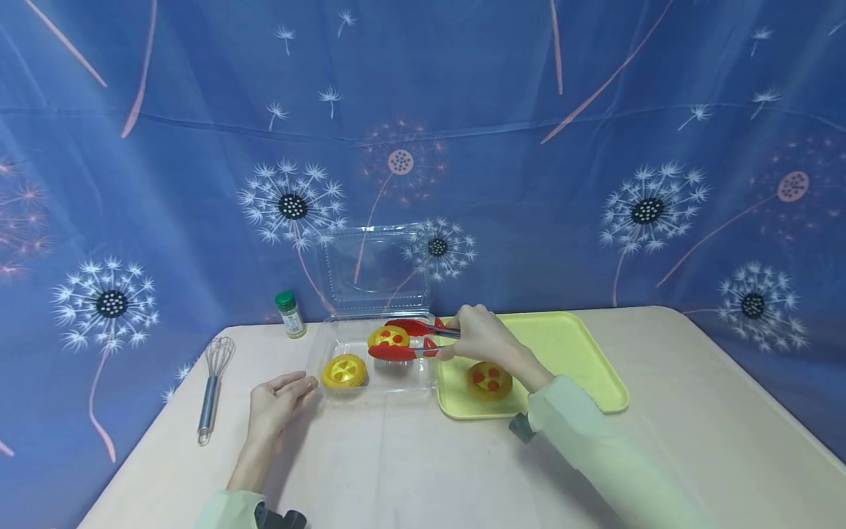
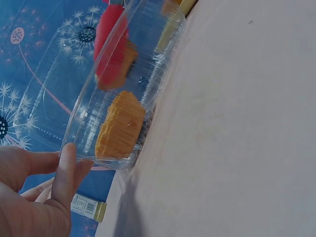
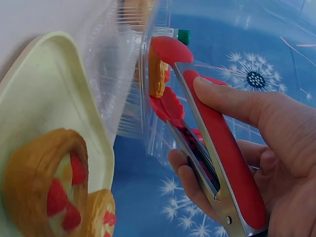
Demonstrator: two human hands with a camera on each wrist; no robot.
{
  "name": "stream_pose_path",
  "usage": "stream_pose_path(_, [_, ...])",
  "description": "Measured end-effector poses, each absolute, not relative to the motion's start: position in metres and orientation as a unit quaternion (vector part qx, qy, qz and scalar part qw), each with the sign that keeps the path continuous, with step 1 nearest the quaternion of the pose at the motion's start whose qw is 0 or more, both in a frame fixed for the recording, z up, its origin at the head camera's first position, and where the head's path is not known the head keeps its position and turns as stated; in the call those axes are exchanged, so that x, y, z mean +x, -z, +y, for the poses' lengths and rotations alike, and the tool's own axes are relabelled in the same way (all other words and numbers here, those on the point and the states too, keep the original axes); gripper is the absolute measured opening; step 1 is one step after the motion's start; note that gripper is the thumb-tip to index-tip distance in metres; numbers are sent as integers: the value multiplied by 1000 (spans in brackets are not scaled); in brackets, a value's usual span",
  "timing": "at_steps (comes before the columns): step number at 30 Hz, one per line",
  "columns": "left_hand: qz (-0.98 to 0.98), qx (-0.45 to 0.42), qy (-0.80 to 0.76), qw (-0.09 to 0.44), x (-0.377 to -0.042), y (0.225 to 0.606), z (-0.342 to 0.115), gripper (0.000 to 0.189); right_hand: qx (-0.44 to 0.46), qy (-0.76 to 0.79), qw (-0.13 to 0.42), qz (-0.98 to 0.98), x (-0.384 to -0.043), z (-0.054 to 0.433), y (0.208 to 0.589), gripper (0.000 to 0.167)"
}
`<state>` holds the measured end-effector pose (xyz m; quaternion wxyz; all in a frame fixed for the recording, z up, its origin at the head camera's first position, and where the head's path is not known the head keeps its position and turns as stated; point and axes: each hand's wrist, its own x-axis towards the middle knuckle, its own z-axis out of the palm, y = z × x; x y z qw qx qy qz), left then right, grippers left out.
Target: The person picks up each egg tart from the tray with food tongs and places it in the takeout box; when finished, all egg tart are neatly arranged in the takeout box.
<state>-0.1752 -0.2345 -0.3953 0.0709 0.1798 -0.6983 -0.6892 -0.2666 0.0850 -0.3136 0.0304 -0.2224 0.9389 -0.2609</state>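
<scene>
The red-headed tongs (image 3: 213,148) are gripped in the right hand (image 1: 479,339), with thumb and fingers bent round the two arms. The red-topped tart (image 1: 387,337) is caught between the tong heads, within the clear container (image 1: 413,381), whose near left edge is pinched between the thumb and fingers of the left hand (image 1: 274,411). Whether the tart is resting on the container floor cannot be told.

The tart is best clasped by its sides with a light, even squeeze, so that it is not tipped or squirted out. It should be let go low and level, with the tongs eased apart only a little, lest the yellow tart (image 1: 344,371) at the near left be knocked. The thin wall is better steadied than squeezed, as it could easily be bent.

The tart is round, its side coloured golden brown and its yellow top dotted with red pieces. A similar look is shown by the matching tart (image 1: 489,380) on the yellow tray (image 1: 562,334).
</scene>
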Motion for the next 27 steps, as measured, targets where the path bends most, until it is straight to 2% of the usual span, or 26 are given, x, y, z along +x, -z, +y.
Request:
stream_pose_path(4, [-696, 174, 693, 74, -175, 397, -235, 45, -212, 246, 31, 945, -269, 74, 317, 32])
stream_pose_path(7, [-694, 174, 695, 75, -175, 397, -235, 46, -211, 232, 33, 949, -269, 68, 319, 48])
stream_pose_path(11, [-690, 175, 699, 75, -175, 397, -236, 46, -215, 219, 26, 952, -269, 62, 323, 51])
stream_pose_path(20, [-685, 171, 703, 81, -177, 397, -235, 45, -223, 203, -8, 953, -270, 55, 331, 48])
stream_pose_path(27, [-687, 179, 700, 79, -177, 398, -235, 45, -223, 217, -9, 950, -271, 54, 337, 43])
